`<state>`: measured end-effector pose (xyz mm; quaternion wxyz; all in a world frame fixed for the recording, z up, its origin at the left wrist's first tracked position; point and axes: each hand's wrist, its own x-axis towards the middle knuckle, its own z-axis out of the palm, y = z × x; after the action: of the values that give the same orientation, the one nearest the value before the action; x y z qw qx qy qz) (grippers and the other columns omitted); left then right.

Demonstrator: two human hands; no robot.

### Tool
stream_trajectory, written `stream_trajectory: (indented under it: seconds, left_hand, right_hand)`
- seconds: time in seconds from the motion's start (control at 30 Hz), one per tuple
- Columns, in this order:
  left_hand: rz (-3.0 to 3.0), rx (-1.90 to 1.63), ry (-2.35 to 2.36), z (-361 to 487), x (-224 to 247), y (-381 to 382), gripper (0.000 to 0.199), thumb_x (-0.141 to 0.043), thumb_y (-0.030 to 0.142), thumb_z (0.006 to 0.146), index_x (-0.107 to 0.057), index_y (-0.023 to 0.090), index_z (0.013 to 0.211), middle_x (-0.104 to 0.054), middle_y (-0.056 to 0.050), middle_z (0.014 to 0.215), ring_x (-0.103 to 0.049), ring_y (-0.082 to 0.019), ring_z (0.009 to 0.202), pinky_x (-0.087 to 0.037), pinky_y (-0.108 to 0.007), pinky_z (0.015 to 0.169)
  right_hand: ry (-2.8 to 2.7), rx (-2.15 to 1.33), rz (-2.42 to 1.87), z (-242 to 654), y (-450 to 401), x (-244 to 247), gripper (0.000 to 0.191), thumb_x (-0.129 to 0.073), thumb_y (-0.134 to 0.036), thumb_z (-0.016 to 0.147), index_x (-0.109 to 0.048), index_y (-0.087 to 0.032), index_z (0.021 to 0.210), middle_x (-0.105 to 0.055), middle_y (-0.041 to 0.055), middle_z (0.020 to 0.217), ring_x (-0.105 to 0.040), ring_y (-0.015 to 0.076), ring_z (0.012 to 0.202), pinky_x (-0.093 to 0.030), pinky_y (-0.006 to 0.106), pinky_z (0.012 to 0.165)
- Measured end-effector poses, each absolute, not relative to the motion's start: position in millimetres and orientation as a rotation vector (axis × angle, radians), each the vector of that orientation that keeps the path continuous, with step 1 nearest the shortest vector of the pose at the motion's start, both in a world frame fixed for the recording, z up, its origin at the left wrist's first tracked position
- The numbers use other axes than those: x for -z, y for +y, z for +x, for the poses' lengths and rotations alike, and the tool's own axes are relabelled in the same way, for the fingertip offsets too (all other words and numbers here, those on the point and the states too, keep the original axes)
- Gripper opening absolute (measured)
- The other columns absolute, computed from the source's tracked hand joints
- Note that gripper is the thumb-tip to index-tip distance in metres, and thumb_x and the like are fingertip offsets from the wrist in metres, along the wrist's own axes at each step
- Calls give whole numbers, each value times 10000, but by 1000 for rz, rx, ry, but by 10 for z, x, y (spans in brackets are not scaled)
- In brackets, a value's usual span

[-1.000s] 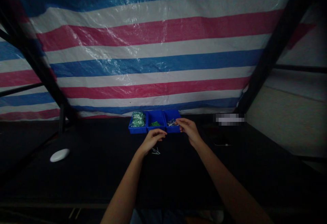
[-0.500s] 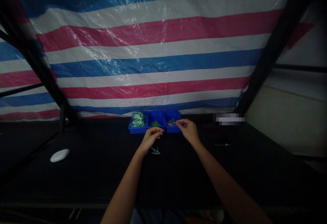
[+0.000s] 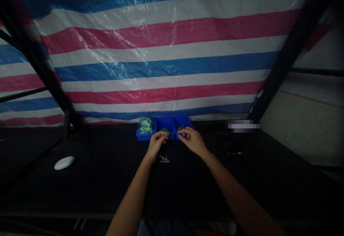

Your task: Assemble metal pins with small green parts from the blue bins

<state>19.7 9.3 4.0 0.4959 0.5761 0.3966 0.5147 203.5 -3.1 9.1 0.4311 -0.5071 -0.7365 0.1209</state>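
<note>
**Both hands at the blue bins, fingertips pinched over the middle and right compartments**

I have both bare hands up at the far side of a black-covered table (image 3: 188, 193), working at a row of three joined blue plastic bins (image 3: 165, 123). The left hand (image 3: 157, 144) is curled, with its fingertips at the near rim of the middle bin, right beside a small green piece (image 3: 164, 130) lying in that bin. The right hand (image 3: 192, 142) has its thumb and fingers drawn together in a pinch at the right bin's near edge, just beside the silver metal pins (image 3: 180, 127) in that bin. The light is dim and the fingers cover what lies between them, so I cannot tell whether either hand is gripping anything.

The left bin holds clear bags of green parts (image 3: 146, 125). A small cluster of loose metal pins (image 3: 163, 159) lies on the table just below the bins, between the two forearms and near the left wrist. Well off to the left sits a smooth white oval object (image 3: 63, 163), and to the right, a thin small item (image 3: 235, 152) lies on the table. Past the bins, a blue, white and red striped tarp (image 3: 161, 74) hangs behind the table, held against dark frame posts (image 3: 291, 53).
</note>
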Motion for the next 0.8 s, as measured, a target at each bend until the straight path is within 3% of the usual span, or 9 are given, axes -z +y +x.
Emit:
stream_trajectory:
  seconds: [0.33, 0.63, 0.8]
  left_hand:
    - [1279, -1342, 962, 150, -16, 130, 207, -607, 322, 663, -642, 145, 764, -553, -9, 673, -469, -73, 575, -354, -189, 551]
    - [1272, -1326, 952, 145, -8, 142, 211, -611, 322, 660, -640, 139, 760, -546, -11, 674, -467, -70, 568, -357, -188, 548]
    - [1256, -1323, 970, 154, -25, 138, 210, -618, 323, 651, -639, 137, 748, -549, -10, 663, -464, -68, 552, -355, -193, 540]
  right_hand:
    - [-2415, -560, -1112, 1739, -251, -3, 415, -627, -497, 615, -635, -255, 953, -586, -2, 842, -545, 125, 721, -361, 218, 606]
    - [-2410, -557, -1105, 1720, -228, 33, 304, -635, -437, 634, -646, -263, 883, -572, -13, 822, -535, 109, 698, -360, 212, 615]
    - [-2404, -544, -1126, 1722, -223, 57, 375, -628, -441, 638, -614, -287, 980, -561, -17, 799, -524, 114, 697, -354, 213, 615]
